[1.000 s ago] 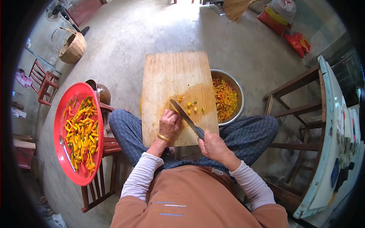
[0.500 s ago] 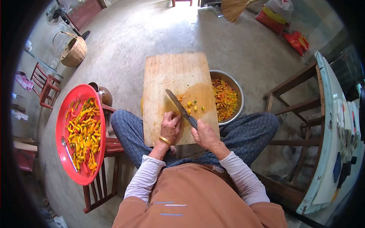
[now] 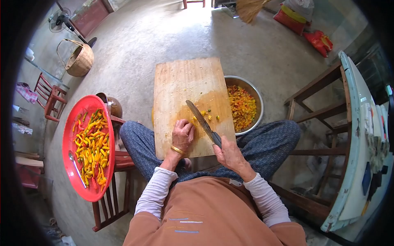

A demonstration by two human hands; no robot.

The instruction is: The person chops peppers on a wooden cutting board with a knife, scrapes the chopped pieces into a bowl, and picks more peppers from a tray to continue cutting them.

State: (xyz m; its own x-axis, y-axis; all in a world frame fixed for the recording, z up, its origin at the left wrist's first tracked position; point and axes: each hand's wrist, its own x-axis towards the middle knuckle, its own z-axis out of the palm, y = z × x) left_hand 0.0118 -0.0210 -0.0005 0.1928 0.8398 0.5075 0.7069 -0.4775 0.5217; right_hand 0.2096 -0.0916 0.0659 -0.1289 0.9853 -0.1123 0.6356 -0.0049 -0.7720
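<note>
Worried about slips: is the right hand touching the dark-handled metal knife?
Touching: the head view shows the right hand gripping the knife by its handle.

The single view comes from a camera worn on the head, facing forward and steeply down over the shirt [image 3: 205, 209] at the bottom edge. The board [image 3: 180, 90] lies near, about mid-view, with the left hand [image 3: 182, 135] and right hand [image 3: 230, 155] just below the centre. The wide lens bows the edges toward dark corners, taking in the tray [image 3: 68, 139] at left, the table [image 3: 353, 184] at right and the floor [image 3: 139, 45] stretching away at the top.
</note>
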